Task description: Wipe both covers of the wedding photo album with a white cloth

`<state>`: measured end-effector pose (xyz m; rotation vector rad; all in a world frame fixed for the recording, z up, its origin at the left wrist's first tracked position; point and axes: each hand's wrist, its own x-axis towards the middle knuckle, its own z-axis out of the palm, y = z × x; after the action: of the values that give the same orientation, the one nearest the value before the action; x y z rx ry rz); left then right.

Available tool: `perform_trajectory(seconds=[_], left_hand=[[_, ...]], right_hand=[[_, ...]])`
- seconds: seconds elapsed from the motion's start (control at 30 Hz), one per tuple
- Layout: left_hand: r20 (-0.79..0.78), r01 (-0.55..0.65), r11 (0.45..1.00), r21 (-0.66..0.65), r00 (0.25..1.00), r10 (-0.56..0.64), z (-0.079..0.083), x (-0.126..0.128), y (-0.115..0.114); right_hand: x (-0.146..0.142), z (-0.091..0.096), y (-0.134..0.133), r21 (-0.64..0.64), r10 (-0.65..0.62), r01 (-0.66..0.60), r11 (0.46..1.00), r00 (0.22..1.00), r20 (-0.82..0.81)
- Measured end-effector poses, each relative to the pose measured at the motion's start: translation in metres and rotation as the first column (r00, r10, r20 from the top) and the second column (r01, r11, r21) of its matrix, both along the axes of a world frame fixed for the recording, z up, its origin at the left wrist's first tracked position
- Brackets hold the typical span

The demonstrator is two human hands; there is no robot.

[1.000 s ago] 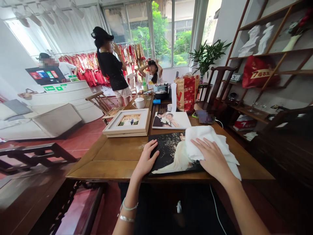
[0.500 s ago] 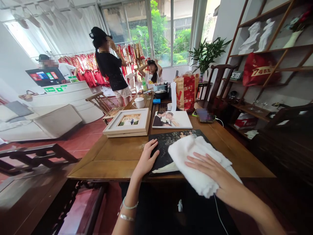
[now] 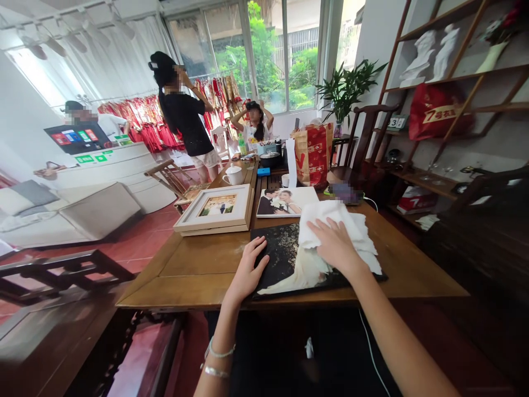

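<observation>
A dark photo panel [image 3: 276, 264] lies flat on the wooden table before me, printed with a pale dress and light specks. My left hand [image 3: 250, 268] rests on its left edge, open, with fingers stretched over the surface. A folded white towel [image 3: 359, 231] covers the panel's upper right part and hides the picture there. Flat on this towel lies my right hand [image 3: 336, 245], open, its fingers spread and pressing down, not wrapped around the cloth.
Behind the panel are a white-framed photo [image 3: 215, 209] and a wedding photo panel [image 3: 273, 205]. A white lidded cup [image 3: 233, 174], a red-and-brown paper bag [image 3: 316, 157] and a phone with a cable [image 3: 347, 193] stand or lie farther back. Several people are beyond the table.
My right hand and the towel have moved forward and left, away from the table's front edge. More of the panel's lower part shows. My left hand stays in place.
</observation>
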<state>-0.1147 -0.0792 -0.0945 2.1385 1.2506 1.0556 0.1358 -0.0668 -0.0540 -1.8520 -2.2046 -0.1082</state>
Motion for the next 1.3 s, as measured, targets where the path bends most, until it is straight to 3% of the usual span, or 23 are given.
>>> perform_trajectory(seconds=[0.17,0.27,0.37,0.5,0.6,0.73,0.87,0.97,1.07,1.2,1.3], left_hand=[[0.015,-0.002,1.000,0.007,1.000,0.002,-0.001,-0.002,-0.001],[0.033,0.000,1.000,0.011,0.999,-0.001,-0.002,-0.003,-0.001],[0.043,0.001,1.000,0.003,0.999,-0.001,-0.003,-0.005,-0.001],[0.052,0.007,1.000,0.007,0.999,-0.007,-0.004,-0.005,-0.001],[0.050,0.006,1.000,0.001,0.999,-0.006,-0.002,-0.005,-0.001],[0.029,0.001,1.000,-0.006,1.000,-0.001,-0.002,-0.005,-0.001],[0.029,0.003,1.000,0.021,1.000,-0.004,-0.004,-0.005,0.001],[0.030,0.005,1.000,0.018,1.000,-0.006,-0.006,-0.004,0.001],[0.031,0.003,1.000,0.012,1.000,-0.003,-0.006,-0.004,0.000],[0.033,-0.013,1.000,0.010,0.999,0.013,-0.006,-0.005,-0.001],[0.039,-0.010,1.000,0.009,0.999,0.010,-0.006,-0.007,-0.002]], right_hand=[[-0.020,-0.008,-0.058,0.029,0.243,-0.242,0.970,0.970,-0.028],[-0.004,-0.013,-0.097,0.039,0.379,-0.377,0.926,0.922,-0.086],[0.022,-0.014,-0.112,-0.002,0.438,-0.442,0.897,0.890,-0.127],[0.045,-0.013,-0.086,-0.008,0.380,-0.386,0.922,0.911,-0.160],[0.048,-0.009,-0.043,-0.032,0.203,-0.209,0.977,0.970,-0.134],[0.033,0.000,0.010,-0.081,-0.062,0.055,0.995,0.994,-0.085],[0.001,0.004,0.028,-0.070,-0.071,0.066,0.995,0.995,-0.068],[-0.022,0.003,0.008,-0.075,0.068,-0.071,0.995,0.996,-0.049],[-0.029,-0.003,-0.033,-0.058,0.246,-0.249,0.967,0.968,-0.052],[-0.007,-0.011,-0.088,-0.007,0.401,-0.404,0.915,0.910,-0.108],[0.020,-0.016,-0.104,-0.011,0.413,-0.417,0.909,0.904,-0.115]])
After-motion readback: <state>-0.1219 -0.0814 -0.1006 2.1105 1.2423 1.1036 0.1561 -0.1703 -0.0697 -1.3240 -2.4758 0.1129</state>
